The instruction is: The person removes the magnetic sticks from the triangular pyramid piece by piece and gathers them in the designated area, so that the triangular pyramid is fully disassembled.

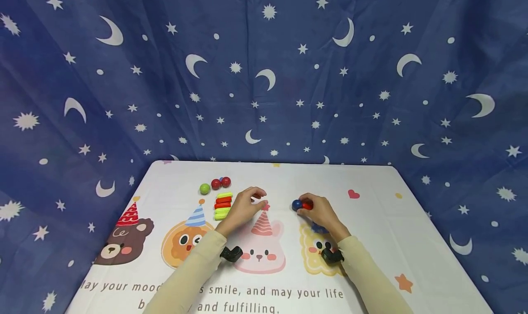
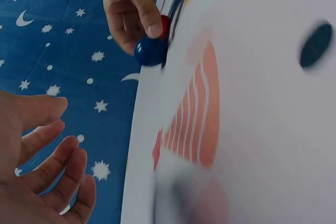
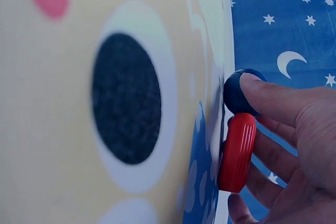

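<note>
Right hand (image 1: 319,212) gripped blue ball (image 1: 296,205) and red disc (image 1: 307,206) on desk (image 1: 371,222); ball touched disc, thumb pressed ball. Left hand (image 1: 243,207) relaxed, fingers loosely curled, held nothing, near and left of ball. Just left of left hand: stack of green and red discs (image 1: 223,206), seemingly done. Beyond stack: green ball (image 1: 204,188), 2 red balls (image 1: 220,183), untouched. Judged partway: 1 disc and ball in hand, 3 balls left.

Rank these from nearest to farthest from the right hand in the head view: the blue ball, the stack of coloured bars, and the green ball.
1. Blue ball: at the right hand's fingertips.
2. Stack of coloured bars: beyond the left hand, left of centre.
3. Green ball: farthest, back left.
</note>
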`<state>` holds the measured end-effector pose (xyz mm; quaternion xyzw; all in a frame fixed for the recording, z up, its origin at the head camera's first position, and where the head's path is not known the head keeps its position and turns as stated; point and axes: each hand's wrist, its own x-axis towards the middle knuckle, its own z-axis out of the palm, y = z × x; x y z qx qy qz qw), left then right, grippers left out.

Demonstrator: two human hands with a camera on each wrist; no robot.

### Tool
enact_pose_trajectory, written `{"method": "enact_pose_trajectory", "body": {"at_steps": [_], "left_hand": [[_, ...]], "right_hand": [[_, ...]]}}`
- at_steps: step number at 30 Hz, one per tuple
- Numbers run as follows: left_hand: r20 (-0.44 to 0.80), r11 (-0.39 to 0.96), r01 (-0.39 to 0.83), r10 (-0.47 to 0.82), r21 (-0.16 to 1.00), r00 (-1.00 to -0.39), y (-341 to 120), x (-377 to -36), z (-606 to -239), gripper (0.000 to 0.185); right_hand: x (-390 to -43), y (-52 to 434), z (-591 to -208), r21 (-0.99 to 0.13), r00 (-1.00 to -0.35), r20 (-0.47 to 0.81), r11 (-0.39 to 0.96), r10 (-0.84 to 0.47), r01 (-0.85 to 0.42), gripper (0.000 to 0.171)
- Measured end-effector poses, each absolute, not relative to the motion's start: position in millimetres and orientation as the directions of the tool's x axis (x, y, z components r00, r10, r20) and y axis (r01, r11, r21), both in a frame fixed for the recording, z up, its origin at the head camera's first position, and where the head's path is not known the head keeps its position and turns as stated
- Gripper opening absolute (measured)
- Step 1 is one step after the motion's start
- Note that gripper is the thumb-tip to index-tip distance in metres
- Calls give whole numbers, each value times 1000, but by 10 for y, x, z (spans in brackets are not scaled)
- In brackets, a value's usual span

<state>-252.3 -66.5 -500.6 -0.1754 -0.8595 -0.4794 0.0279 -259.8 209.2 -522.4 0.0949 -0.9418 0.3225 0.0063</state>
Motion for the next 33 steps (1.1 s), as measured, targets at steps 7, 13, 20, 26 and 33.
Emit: {"method": "enact_pose_trajectory", "body": {"at_steps": [7, 13, 20, 26, 33], "left_hand": [[196, 437, 330, 324, 837, -926, -399, -2583, -5054, 29], [209, 432, 351, 341, 831, -916, -212, -2619, -5132, 27], [166, 417, 328, 378, 848, -911, -7, -2640, -5229, 32], [142, 460, 322, 384, 827, -912, 131, -2651, -5294, 34], [147, 460, 328, 386, 825, -911, 220, -2671, -5313, 38]], "right_hand": [[-2593, 2130, -5236, -613, -977, 79, 763, -196, -203, 37], [-2596, 2150, -5245, -614, -980, 76, 766, -186, -193, 34], [-2596, 2174, -5260, -604, -980, 96, 772, -176, -198, 27], [-2595, 2198, -5289, -600, -979, 95, 774, -178, -199, 25], [-2597, 2240, -5276, -594, -980, 102, 780, -173, -199, 26]]}}
